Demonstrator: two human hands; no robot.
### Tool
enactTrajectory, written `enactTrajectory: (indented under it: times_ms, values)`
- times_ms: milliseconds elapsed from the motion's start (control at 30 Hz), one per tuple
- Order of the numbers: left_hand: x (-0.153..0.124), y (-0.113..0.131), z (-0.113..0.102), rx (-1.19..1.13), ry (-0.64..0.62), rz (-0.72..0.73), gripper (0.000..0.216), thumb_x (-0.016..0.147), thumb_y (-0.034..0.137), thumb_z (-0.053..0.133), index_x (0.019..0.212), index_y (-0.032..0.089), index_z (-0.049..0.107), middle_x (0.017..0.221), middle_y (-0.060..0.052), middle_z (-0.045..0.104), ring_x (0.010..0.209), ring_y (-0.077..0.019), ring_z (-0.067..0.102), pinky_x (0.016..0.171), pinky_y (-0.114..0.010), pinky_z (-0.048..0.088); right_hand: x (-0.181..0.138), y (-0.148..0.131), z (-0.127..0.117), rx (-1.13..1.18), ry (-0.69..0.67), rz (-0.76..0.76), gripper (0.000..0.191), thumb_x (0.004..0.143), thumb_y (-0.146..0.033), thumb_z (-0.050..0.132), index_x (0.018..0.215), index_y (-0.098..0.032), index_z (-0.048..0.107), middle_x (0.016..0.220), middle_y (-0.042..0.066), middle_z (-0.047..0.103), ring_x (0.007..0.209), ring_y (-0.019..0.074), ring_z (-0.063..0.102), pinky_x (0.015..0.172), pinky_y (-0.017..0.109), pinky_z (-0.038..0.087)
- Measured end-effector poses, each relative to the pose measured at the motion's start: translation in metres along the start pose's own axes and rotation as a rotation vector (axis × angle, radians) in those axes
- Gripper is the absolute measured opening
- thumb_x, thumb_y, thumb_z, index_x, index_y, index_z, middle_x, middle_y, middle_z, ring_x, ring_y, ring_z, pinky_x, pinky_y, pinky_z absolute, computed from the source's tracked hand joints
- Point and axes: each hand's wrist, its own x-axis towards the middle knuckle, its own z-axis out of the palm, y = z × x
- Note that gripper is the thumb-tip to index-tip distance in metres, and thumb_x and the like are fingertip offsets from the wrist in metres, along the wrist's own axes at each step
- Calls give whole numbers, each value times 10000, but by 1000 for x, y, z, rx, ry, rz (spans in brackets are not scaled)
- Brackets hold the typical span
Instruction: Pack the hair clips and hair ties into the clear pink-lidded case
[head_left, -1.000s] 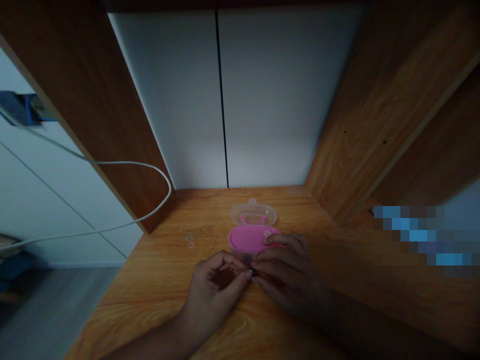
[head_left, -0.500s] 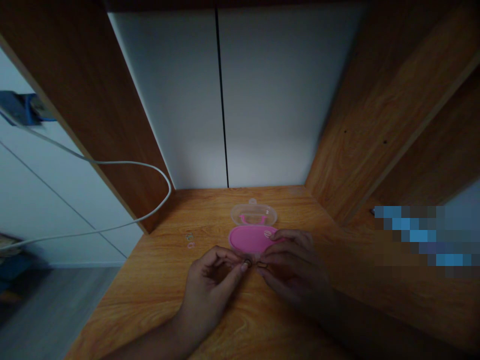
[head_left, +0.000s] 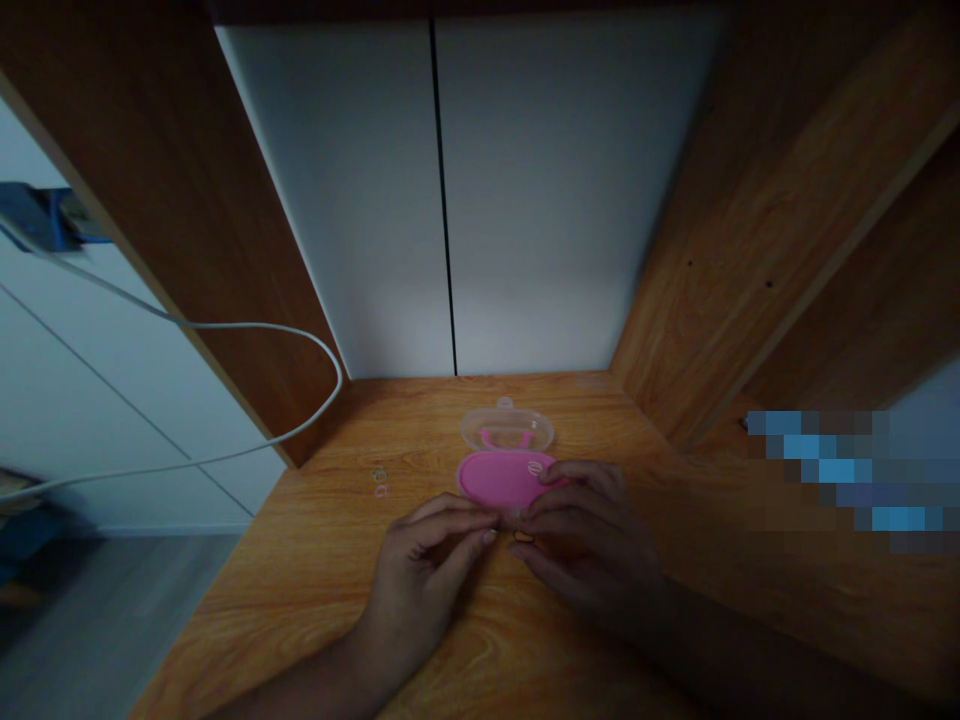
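My left hand (head_left: 431, 550) is closed in a pinch, with a sliver of something small and dark between thumb and forefinger. Opposite it, my right hand (head_left: 592, 535) pinches a small dark hair tie (head_left: 523, 537), its loop showing between thumb and fingertips. The right hand's upper fingers rest over the right end of a pink oval case (head_left: 499, 480). A pale small loop (head_left: 535, 467) lies on the pink surface. The case's clear lid (head_left: 507, 428), with a pink handle, lies opened behind it.
Left of the case, a greenish small band (head_left: 379, 474) and a pink one (head_left: 382, 491) lie on the wooden tabletop (head_left: 300, 560). A white cable (head_left: 262, 325) loops past the left panel. White boards (head_left: 540, 200) close off the back.
The loop in my left hand has turned or slipped mostly behind the fingertips, as those fingers straightened. The right hand's hair tie sits slightly lower and looks wider.
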Motion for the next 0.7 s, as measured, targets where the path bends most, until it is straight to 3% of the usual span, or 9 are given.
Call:
enactTrajectory:
  times_ms: [200,433,700]
  values:
    - [-1,3,-2,44,-19,-38,228,842,109,694,998,252,780,913,-23,775,827,-139,728,775,-224,583,1,0,0,3,-12,-23,145,787,-209,771,895,-252,684,779,-18,741,922,215,641,832,393,461]
    - [-2,1,-1,16,-18,-63,167,841,134,699,940,241,780,918,-21,782,849,-149,733,802,-234,581,-1,3,1,3,-31,-53,204,794,-192,764,976,-247,691,838,-14,750,932,200,628,834,382,461]
    - [-4,1,1,-50,4,-210,124,852,182,684,920,220,780,911,-37,792,841,-169,746,823,-256,602,-1,0,0,6,-56,-39,213,804,-123,690,987,-230,683,867,2,748,925,201,631,840,397,457]
